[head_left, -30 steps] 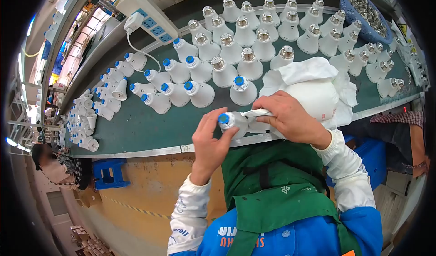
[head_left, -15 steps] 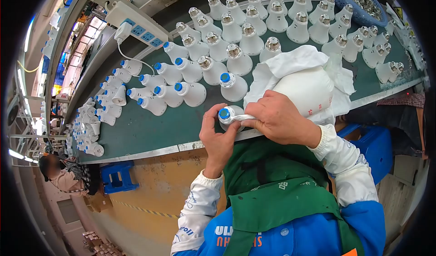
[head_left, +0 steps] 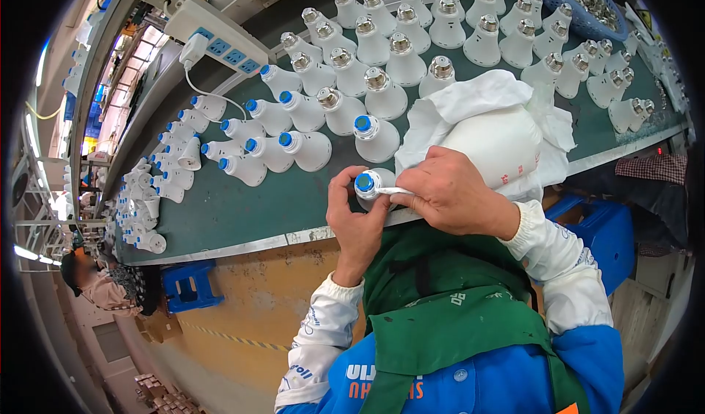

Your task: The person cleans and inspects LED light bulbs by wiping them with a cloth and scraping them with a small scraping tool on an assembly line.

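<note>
A worker in a green apron holds a white bulb housing (head_left: 373,186) with a blue cap over the near edge of the bench (head_left: 242,208). The left hand (head_left: 355,219) is curled around the housing, thumb and fingers closed on its neck. The right hand (head_left: 448,190) pinches a strip of white cloth (head_left: 393,191) against the housing's side, fingers pressed together. Just beyond the right hand a large white bag (head_left: 507,142) lies on the bench, wrapped in more white cloth (head_left: 477,94). Rows of blue-capped housings (head_left: 283,146) lie on their sides to the left, one more standing just beyond the held piece; rows with metal screw bases (head_left: 400,54) stand upright farther back and to the right. A white power strip (head_left: 220,39) with blue sockets sits along the far left edge of the bench, a plug and cord running from it. A blue basket (head_left: 569,6) of metal parts stands at the far right corner. Below the bench's left end another person (head_left: 95,285) sits beside a blue stool (head_left: 187,285)
</note>
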Tool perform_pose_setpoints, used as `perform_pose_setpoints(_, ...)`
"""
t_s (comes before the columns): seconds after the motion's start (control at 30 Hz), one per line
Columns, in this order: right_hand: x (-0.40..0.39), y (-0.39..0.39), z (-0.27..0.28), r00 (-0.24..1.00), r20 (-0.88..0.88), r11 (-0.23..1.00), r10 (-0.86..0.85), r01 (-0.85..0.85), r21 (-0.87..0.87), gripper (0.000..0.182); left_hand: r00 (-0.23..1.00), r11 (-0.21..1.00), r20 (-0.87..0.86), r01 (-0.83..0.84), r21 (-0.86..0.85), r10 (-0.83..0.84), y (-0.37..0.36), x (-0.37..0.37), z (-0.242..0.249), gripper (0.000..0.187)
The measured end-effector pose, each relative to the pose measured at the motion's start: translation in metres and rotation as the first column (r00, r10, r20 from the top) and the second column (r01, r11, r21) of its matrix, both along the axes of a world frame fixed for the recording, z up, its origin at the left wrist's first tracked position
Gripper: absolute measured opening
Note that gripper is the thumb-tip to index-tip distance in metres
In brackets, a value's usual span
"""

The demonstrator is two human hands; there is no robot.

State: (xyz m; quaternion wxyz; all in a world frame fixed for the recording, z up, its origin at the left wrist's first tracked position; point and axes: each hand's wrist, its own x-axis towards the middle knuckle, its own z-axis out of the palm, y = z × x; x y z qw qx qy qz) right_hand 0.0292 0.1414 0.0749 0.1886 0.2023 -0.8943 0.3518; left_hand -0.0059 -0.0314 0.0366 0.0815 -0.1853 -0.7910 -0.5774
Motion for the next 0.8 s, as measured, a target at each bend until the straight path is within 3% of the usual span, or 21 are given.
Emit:
perform_pose_setpoints(0.57,0.0,0.0,0.001,0.999,0.024,1.0,0.024,-0.024,-0.005,0.018,0.999,0.998,0.026,0.047,-0.045,-0.045,-0.004,0.0,0.0,0.047)
perform_pose_setpoints(0.8,-0.001,0.0,0.002,1.0,0.012,1.0,0.01,-0.009,-0.018,0.019,0.982,0.994,0.151,0.11,0.016,-0.111,-0.004,0.0,0.015,0.049)
